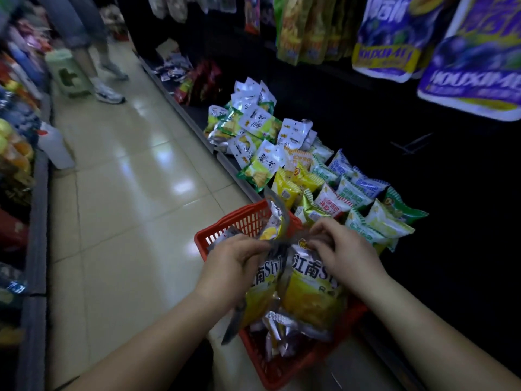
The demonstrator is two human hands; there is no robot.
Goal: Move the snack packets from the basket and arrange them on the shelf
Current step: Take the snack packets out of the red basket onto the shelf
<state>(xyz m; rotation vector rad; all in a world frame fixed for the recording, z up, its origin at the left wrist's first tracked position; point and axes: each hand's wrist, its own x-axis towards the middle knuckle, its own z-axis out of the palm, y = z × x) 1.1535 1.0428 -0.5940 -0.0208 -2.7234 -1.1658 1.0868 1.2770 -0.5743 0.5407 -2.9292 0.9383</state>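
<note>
Item: 2 glossy yellow foil packets (311, 292), crinkled flat pouches, hanging just above red plastic lattice basket (242, 220). L hand (234, 266) is pinching one top seam; R hand (348, 249) is gripping the other's. Low shelf (203, 134) adj. is holding more zigzag-edged pouches (352, 193).

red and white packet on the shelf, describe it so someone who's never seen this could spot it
Find the low dark shelf right of the aisle, then the red basket beside it. Just beyond the basket's far rim lies the red and white packet; its neighbours are yellow, green or blue.
</note>
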